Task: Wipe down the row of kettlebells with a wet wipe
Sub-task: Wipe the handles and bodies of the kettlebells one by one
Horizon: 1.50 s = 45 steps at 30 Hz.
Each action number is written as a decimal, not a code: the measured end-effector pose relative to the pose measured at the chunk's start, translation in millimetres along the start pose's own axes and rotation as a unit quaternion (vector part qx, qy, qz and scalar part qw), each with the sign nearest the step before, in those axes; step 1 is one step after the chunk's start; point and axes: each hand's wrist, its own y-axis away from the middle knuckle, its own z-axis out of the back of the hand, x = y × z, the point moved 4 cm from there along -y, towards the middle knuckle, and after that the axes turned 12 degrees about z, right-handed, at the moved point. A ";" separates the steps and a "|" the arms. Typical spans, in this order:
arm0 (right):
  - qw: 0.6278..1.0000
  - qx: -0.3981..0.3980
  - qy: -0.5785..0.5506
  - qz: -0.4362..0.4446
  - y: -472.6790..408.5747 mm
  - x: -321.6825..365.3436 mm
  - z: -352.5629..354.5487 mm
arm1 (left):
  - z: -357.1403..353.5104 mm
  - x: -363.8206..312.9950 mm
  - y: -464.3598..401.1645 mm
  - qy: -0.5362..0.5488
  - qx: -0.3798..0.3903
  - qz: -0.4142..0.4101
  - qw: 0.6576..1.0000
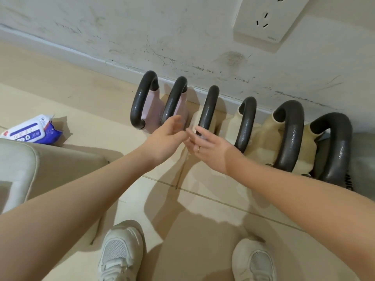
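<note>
Both bare forearms stretched forward and down, converging over the floor in front of the row of kettlebells. Left hand [169, 136] turned thumb-up, fingers loosely curved and half open, tips meeting the right hand's fingers. Right hand [205, 144] palm down, a ring [198, 150] on one finger, fingers bent around a small translucent wet wipe [196, 132], blurred and mostly hidden, so hard to say whether the left hand also has a pinch on it. Just beyond the left hand, two pink kettlebells [151, 110] with dark grey handles, standing side by side against the wall's skirting. Straight ahead of the meeting fingertips, the dark handle [209, 107] of the third kettlebell, its pale body nearly covered by the hands. Past the right hand and off to its right, two cream kettlebells [261, 138], then a grey kettlebell [332, 142] at the row's far end. Well off to the left of the left hand, a blue-and-white wet wipe pack [30, 129] lying on the floor beside a pale cushion edge [18, 163]. Below the arms, two white sneakers [121, 252] on the beige floor tiles [192, 224]. Above the right hand, a white wall socket [267, 19] on the scuffed wall.
</note>
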 end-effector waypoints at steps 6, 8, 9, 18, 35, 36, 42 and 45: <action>0.988 0.019 -0.114 -0.105 -2.5 16.4 -9.5 | -7.4 -1.2 -4.1 -0.004 0.003 0.018 1.000; 0.948 -0.111 -0.198 -0.223 -5.4 11.8 -4.3 | -2.2 -12.2 -6.5 0.028 -0.030 -0.031 0.999; 0.909 -0.166 -0.252 -0.287 -4.4 8.5 0.8 | 0.0 -17.7 -7.4 0.045 -0.042 -0.044 0.997; 0.227 -0.343 -0.786 -0.461 -18.8 9.3 16.2 | -15.4 -30.3 -20.2 0.061 0.066 -0.013 0.996; 0.154 -0.386 -0.800 -0.432 -24.3 1.1 29.2 | -14.7 -20.3 -26.9 0.034 0.092 -0.052 0.994; 0.190 -0.387 -0.786 -0.443 -21.2 -3.6 32.4 | -12.7 -20.4 -27.7 0.032 0.094 -0.054 0.994; 0.536 -0.293 -0.630 -0.480 -4.8 -28.7 10.8 | -9.7 -20.5 -30.3 0.038 0.125 -0.039 0.991; 0.565 -0.236 -0.627 -0.482 -2.9 -63.6 -16.8 | -11.1 -23.4 -30.4 0.048 0.137 -0.040 0.989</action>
